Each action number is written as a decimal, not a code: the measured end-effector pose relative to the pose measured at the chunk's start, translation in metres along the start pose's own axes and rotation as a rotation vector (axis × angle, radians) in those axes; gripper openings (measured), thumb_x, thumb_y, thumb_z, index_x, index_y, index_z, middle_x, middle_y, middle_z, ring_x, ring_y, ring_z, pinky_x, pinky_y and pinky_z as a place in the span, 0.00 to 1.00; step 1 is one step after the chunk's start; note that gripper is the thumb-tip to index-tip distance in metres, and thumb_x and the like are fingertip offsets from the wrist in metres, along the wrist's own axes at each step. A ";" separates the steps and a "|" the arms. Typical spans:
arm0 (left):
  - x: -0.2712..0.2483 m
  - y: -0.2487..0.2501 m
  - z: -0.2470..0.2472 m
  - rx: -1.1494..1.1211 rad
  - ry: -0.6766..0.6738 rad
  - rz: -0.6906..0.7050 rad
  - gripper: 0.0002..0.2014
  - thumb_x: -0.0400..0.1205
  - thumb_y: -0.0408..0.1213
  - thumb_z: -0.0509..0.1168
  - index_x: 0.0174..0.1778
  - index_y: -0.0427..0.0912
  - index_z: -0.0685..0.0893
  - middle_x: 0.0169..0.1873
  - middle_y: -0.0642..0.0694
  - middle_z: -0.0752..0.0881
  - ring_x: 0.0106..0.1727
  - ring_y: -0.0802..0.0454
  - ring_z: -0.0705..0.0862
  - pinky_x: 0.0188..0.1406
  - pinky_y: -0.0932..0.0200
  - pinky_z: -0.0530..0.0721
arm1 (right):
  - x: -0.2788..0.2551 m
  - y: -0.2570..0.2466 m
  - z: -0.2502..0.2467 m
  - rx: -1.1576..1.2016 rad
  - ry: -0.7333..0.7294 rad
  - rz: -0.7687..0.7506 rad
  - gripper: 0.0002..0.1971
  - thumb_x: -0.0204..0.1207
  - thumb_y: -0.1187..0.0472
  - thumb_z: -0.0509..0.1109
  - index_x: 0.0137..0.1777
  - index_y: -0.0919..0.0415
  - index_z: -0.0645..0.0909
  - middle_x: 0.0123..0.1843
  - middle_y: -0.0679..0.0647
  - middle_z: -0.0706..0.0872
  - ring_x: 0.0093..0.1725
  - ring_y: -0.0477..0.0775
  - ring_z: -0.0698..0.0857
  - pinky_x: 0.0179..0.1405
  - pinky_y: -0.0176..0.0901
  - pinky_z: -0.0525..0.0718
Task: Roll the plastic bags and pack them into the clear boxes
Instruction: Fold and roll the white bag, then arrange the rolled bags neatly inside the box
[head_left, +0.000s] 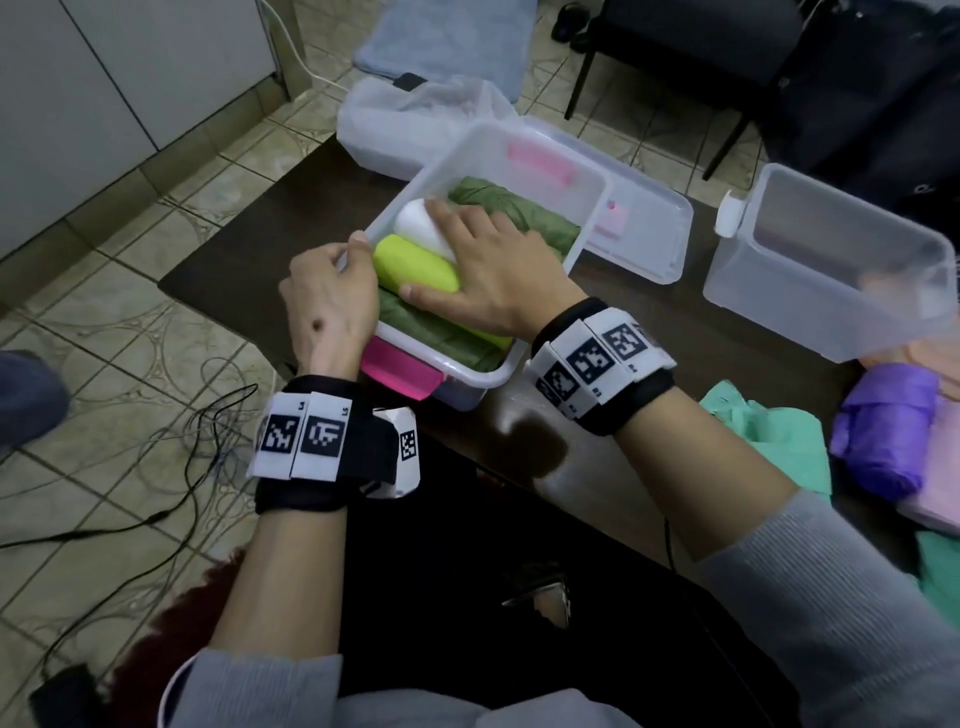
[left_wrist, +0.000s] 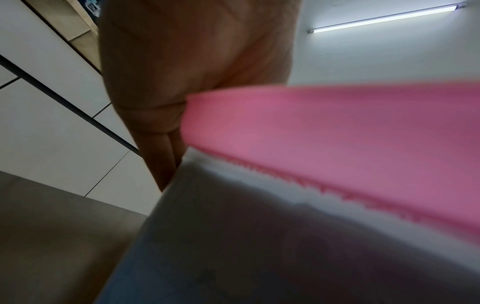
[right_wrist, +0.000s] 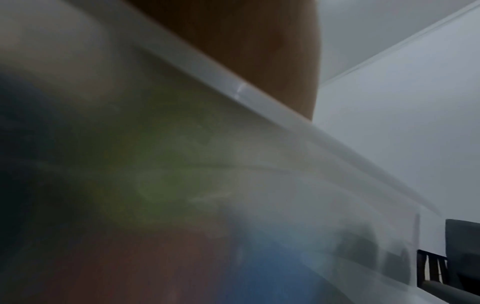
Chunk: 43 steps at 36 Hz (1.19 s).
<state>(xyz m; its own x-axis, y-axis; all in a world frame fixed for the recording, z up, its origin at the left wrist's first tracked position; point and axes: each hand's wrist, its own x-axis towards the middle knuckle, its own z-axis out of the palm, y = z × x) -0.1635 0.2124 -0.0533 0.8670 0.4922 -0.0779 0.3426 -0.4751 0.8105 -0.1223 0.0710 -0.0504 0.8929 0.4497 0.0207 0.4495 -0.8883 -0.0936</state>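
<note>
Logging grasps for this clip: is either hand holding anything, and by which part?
The left hand grips the clear box by its left rim. The right hand holds nothing; it presses flat on the white roll and the yellow-green roll.

your dark counter (head_left: 249, 244) carries the packed clear box (head_left: 582, 244), a lid (head_left: 670, 228) behind it, an empty box (head_left: 779, 275) to the right, plus purple (head_left: 883, 431) and teal bags (head_left: 774, 431) near the right edge.

Looks like a room in a home: beige tiled floor (head_left: 104, 322), white cabinets (head_left: 104, 78), dark chair (head_left: 675, 47), shoes (head_left: 569, 21) by it
</note>
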 end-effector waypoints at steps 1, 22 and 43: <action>0.000 0.000 0.000 0.003 -0.002 -0.003 0.21 0.86 0.49 0.54 0.55 0.41 0.87 0.56 0.37 0.86 0.62 0.38 0.79 0.48 0.60 0.70 | 0.000 0.000 0.002 -0.011 0.007 0.004 0.43 0.74 0.29 0.56 0.83 0.52 0.52 0.78 0.56 0.67 0.74 0.61 0.68 0.64 0.58 0.71; -0.100 0.096 0.045 -0.131 -0.187 0.670 0.17 0.84 0.36 0.58 0.69 0.42 0.75 0.67 0.48 0.77 0.64 0.63 0.71 0.56 0.85 0.58 | -0.098 0.086 -0.001 0.533 0.386 0.330 0.23 0.83 0.51 0.56 0.76 0.58 0.69 0.73 0.57 0.73 0.72 0.56 0.69 0.72 0.46 0.64; -0.141 0.026 0.157 0.579 -0.971 0.507 0.24 0.86 0.37 0.57 0.78 0.40 0.64 0.83 0.40 0.52 0.84 0.43 0.49 0.80 0.44 0.53 | -0.239 0.150 0.032 0.454 -0.251 0.987 0.32 0.82 0.51 0.61 0.82 0.58 0.52 0.77 0.65 0.64 0.75 0.68 0.64 0.73 0.57 0.63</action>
<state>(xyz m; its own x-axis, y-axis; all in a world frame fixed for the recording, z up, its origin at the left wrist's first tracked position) -0.2200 0.0163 -0.1127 0.7732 -0.4678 -0.4282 -0.2140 -0.8281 0.5182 -0.2689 -0.1667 -0.1015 0.8005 -0.3836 -0.4604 -0.5512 -0.7729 -0.3143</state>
